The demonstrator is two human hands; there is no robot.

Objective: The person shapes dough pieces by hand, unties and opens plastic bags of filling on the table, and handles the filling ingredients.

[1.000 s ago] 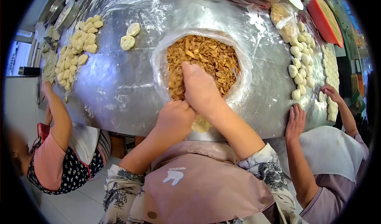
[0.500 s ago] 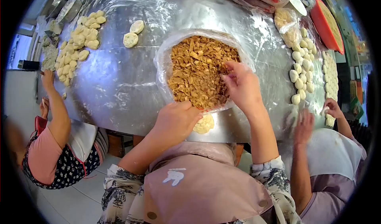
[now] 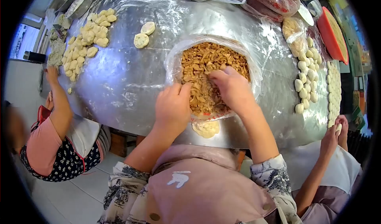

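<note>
A clear plastic bag (image 3: 173,61) lies wide open on the metal table, full of brown chopped filling (image 3: 214,57). My left hand (image 3: 172,107) is at the bag's left side, fingers curled over its rim. Over the middle of the filling is my right hand (image 3: 234,89); its fingers are drawn together against the chopped pieces, slightly blurred, with the tips partly hidden. A flattened round of dough (image 3: 206,129) rests on the table just below the bag, nearest to me.
Dough pieces (image 3: 93,35) are heaped at left, beside two filled dough rounds (image 3: 141,40). Rows of dough balls (image 3: 304,79) and a red basin (image 3: 335,35) stand at right. Co-workers are on both sides; the right one's hands (image 3: 335,134) hold a small dough piece.
My left hand has moved up along the bag's left side from its near rim. My right hand has shifted left into the filling's middle. The right co-worker's hands have come together.
</note>
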